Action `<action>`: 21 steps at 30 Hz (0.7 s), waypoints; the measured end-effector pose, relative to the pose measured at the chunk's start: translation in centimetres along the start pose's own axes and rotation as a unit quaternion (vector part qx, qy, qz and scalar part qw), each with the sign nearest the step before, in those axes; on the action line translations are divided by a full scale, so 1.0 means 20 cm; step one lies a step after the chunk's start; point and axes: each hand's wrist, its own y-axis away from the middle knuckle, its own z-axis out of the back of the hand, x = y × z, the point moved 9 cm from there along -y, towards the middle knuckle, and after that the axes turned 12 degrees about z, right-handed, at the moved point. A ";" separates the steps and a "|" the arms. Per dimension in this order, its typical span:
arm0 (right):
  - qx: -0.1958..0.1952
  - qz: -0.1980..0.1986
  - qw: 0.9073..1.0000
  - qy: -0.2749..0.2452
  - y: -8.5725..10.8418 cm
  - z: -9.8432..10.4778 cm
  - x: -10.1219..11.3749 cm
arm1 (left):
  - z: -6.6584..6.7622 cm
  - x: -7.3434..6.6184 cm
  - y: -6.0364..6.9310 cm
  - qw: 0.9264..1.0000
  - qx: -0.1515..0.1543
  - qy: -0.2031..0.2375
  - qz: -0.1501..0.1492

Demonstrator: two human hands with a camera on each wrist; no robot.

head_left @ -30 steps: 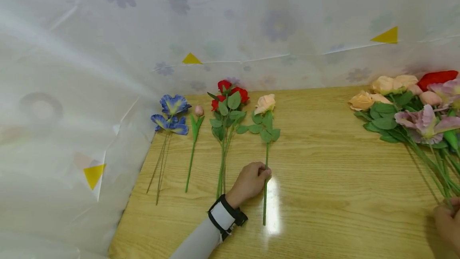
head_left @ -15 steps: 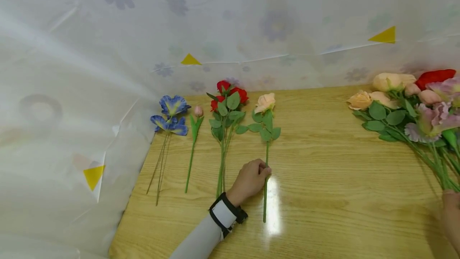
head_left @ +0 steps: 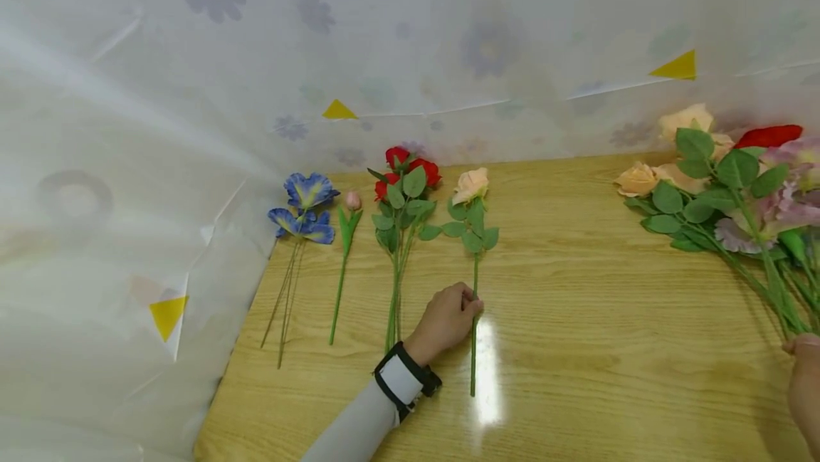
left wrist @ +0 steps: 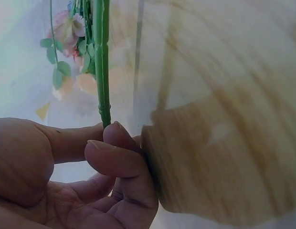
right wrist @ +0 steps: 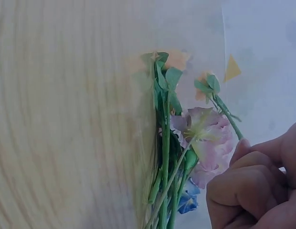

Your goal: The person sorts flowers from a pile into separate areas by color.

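My left hand (head_left: 442, 323) pinches the green stem of a single peach rose (head_left: 472, 184) that lies on the table, bloom toward the wall. In the left wrist view the rose stem (left wrist: 102, 57) runs up from between thumb and fingers. At the right edge my right hand (head_left: 804, 384) pinches the stem of another peach rose (head_left: 687, 120), its bloom raised above the flower pile. The right wrist view has this rose (right wrist: 206, 87) apart from the others, its stem between my thumb and fingers (right wrist: 250, 186).
Left of my left hand lie blue flowers (head_left: 310, 190), a pink tulip (head_left: 353, 200) and a bunch of red roses (head_left: 424, 171). The pile at right has purple flowers (head_left: 794, 202), a red bloom (head_left: 769, 136) and peach roses (head_left: 637, 179). A whitish patterned sheet (head_left: 410, 35) borders the table.
My right hand has taken a peach rose and raised its bloom and leaves above the pile. My left hand has stayed at the single rose's stem.
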 end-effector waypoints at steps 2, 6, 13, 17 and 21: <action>-0.057 0.007 0.998 -0.033 0.02 0.03 0.07 | 0.00 0.00 0.00 1.000 0.003 0.001 0.003; -0.057 0.029 0.977 -0.203 0.03 0.00 0.13 | -0.01 0.00 0.00 1.000 0.005 0.002 0.002; 0.007 0.031 0.928 -0.372 0.02 -0.07 0.01 | -0.01 0.00 0.00 1.000 0.008 0.008 0.011; 0.038 0.015 0.941 -0.335 0.02 -0.09 0.12 | 0.00 0.00 0.01 1.000 0.008 0.014 0.018; 0.046 0.018 0.938 -0.344 0.05 -0.10 0.26 | 0.01 0.00 0.02 1.000 0.006 0.018 0.019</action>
